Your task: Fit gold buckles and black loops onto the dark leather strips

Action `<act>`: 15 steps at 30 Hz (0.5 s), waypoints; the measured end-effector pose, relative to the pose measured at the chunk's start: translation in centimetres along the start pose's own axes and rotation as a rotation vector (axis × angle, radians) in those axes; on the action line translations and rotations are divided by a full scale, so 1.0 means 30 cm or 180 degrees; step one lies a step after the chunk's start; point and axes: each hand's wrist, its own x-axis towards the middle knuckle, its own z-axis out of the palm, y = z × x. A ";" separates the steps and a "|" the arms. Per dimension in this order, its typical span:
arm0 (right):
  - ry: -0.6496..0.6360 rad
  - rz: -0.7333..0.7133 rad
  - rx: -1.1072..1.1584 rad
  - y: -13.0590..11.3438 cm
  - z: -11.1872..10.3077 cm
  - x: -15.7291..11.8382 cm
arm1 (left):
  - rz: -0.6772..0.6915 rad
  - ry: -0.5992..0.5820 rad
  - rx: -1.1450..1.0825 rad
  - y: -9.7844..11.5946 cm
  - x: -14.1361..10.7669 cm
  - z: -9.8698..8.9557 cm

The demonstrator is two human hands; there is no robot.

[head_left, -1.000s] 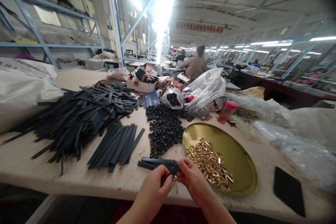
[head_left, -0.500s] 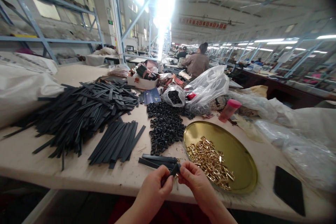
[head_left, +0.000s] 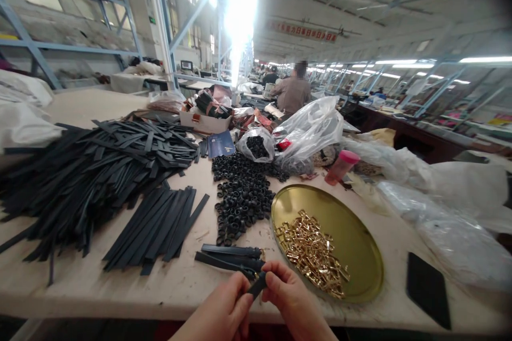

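Pinched between both hands at the table's front edge is a dark strap (head_left: 257, 286), with a small glint of gold metal by the fingers. My left hand (head_left: 224, 306) is closed on its lower part, and the fingers of my right hand (head_left: 286, 293) grip its upper end. Just beyond them lie a few straps (head_left: 228, 260), with gold metal at their right ends. Small black loops (head_left: 244, 197) are heaped farther back. To the right, a round gold tray (head_left: 360, 256) carries a pile of gold buckles (head_left: 314, 250).
Left of my hands lie a row of dark strips (head_left: 160, 229) and a larger strip pile (head_left: 96, 181). A black flat slab (head_left: 428, 289) sits at the right. Behind are a pink-lidded jar (head_left: 341, 168), plastic bags (head_left: 312, 130) and a white box (head_left: 205, 121). A person (head_left: 294, 90) sits farther off.
The view has shifted, so the table's contents sit farther left. Both hands have come slightly lower in the picture, still holding the strap; more of it shows between them.
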 end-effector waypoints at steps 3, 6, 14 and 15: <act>0.0002 -0.0201 0.0082 0.047 0.001 0.022 | 0.0170 0.0335 0.0106 -0.019 0.020 0.005; 0.0033 -0.0382 -0.0213 0.070 -0.003 0.037 | 0.0184 0.0386 -0.0143 -0.038 0.030 0.006; -0.0378 -0.0446 -0.2025 -0.064 -0.012 0.072 | 0.0470 0.0674 -0.0486 -0.045 0.067 -0.043; -0.0178 -0.0657 -0.2732 -0.104 -0.027 0.091 | 0.0421 0.0688 -0.0527 -0.043 0.075 -0.050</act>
